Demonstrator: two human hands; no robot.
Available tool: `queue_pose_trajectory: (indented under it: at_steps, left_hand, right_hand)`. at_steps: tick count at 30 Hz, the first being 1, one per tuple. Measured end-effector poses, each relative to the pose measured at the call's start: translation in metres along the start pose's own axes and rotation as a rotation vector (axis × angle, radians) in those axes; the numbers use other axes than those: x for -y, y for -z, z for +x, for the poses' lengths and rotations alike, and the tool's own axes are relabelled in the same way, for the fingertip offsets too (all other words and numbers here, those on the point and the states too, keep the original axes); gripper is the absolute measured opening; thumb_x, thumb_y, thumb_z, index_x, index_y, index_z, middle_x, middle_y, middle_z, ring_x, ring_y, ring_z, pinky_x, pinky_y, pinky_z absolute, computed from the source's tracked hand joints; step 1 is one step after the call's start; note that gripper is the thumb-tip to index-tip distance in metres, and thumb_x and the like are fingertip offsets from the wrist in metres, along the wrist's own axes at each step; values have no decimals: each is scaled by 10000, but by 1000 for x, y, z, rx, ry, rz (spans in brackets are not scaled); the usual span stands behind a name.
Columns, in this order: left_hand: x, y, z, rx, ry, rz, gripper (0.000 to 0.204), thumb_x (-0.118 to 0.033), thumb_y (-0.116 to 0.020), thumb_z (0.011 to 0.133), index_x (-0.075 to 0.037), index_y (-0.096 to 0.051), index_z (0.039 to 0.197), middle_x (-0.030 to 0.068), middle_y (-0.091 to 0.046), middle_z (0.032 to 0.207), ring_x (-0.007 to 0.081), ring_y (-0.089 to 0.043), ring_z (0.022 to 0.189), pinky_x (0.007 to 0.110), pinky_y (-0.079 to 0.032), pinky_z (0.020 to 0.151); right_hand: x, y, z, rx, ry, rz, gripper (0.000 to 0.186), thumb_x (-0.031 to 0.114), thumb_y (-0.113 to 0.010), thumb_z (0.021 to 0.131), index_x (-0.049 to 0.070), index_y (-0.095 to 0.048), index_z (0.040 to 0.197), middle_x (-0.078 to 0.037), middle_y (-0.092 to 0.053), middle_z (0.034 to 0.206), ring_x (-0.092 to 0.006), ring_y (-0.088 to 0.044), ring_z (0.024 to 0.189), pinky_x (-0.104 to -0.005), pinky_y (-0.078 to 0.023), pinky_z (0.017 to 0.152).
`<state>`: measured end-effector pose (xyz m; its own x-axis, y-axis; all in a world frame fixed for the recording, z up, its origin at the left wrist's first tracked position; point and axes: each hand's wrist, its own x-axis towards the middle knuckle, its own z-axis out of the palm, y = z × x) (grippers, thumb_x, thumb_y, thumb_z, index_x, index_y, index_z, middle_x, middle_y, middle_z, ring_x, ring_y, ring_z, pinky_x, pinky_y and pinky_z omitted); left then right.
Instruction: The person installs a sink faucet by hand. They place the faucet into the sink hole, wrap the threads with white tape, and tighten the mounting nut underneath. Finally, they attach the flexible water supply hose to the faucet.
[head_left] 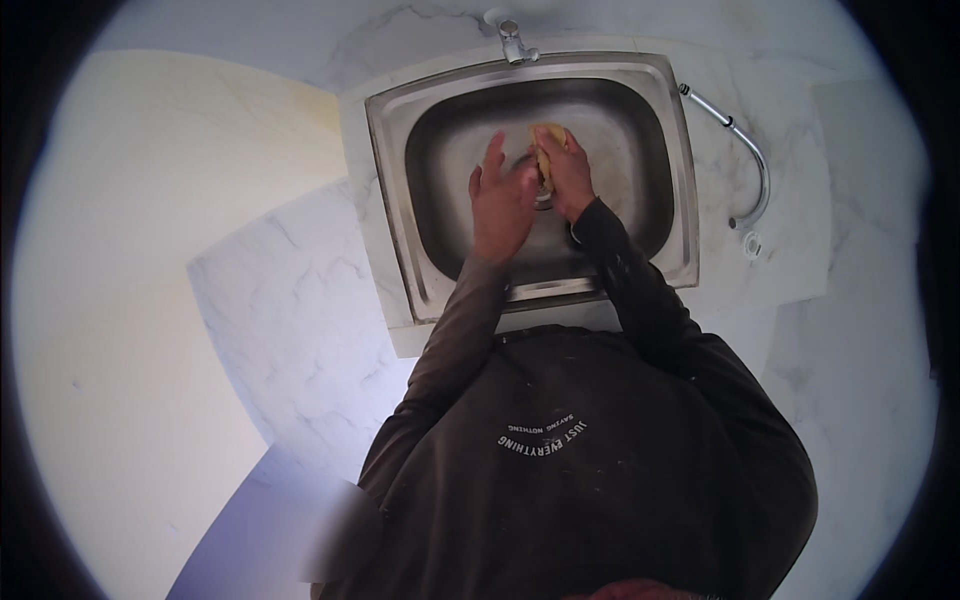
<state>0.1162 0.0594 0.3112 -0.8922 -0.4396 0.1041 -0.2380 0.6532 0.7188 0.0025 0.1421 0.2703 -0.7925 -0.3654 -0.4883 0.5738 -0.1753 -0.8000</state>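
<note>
Both my hands are over the stainless steel sink (660, 215). My right hand (572, 175) is closed around a yellowish, soft-looking piece, like a sponge or folded cloth (545, 172); its exact kind is unclear. Beside it, my left hand (503, 200) has its fingers apart, with the index finger stretched toward the far side. Some of the left fingers are smeared by motion close to the yellow piece, and whether they touch it cannot be made out. Under the hands, the drain (543, 200) is partly hidden.
A faucet body (512, 45) without a long spout sits behind the sink. On the marble-patterned counter (800, 200) to the right lie a curved chrome spout (762, 165) and a small white ring (752, 245). A pale wall (150, 280) stands at left.
</note>
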Motion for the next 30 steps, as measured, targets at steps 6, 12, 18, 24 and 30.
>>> queue_pose_trajectory:
  at_steps: [6, 12, 18, 24, 30]
  left_hand:
    - [48, 27, -24, -202, 330, -426, 307, -209, -504, 1069, 7, -642, 1237, 156, -544, 1374, 217, -686, 1002, 324, -526, 916]
    - [53, 33, -17, -160, 262, -375, 289, -203, -522, 1060, 2, -655, 1215, 158, -557, 1354, 212, -657, 1074, 318, -513, 935]
    - [33, 35, -23, -60, 208, -361, 248, -182, -557, 1023, -39, -696, 1170, 163, -624, 1286, 252, -651, 1058, 327, -522, 856]
    - [33, 49, -56, 70, 323, -417, 242, -143, -570, 993, -27, -689, 1168, 196, -681, 1163, 337, -677, 1014, 376, -531, 864]
    - [49, 9, -80, 116, -136, -334, 280, -86, -629, 908, -4, -679, 1171, 205, -675, 1177, 374, -672, 1035, 441, -538, 903]
  right_hand:
    - [13, 37, 29, 15, 18, -512, 383, 336, -592, 968, -32, -680, 1023, -53, -676, 824, -107, -572, 711, -295, -456, 655]
    - [11, 55, 45, 82, 107, -575, 383, 321, -570, 980, -39, -684, 1042, -55, -668, 835, -119, -574, 690, -310, -464, 632]
    - [45, 45, 20, 282, 177, -647, 273, 335, -690, 922, 102, -725, 1060, -39, -619, 923, -208, -601, 821, -393, -481, 761]
    - [40, -44, 6, 256, 1184, -1233, 332, 309, -742, 840, 287, -717, 1171, -21, -618, 1131, -283, -587, 1079, -455, -462, 899]
    - [-15, -207, 66, 678, 1574, -1198, 306, 209, -672, 850, 247, -714, 1150, -10, -654, 1182, -259, -600, 1128, -438, -457, 969]
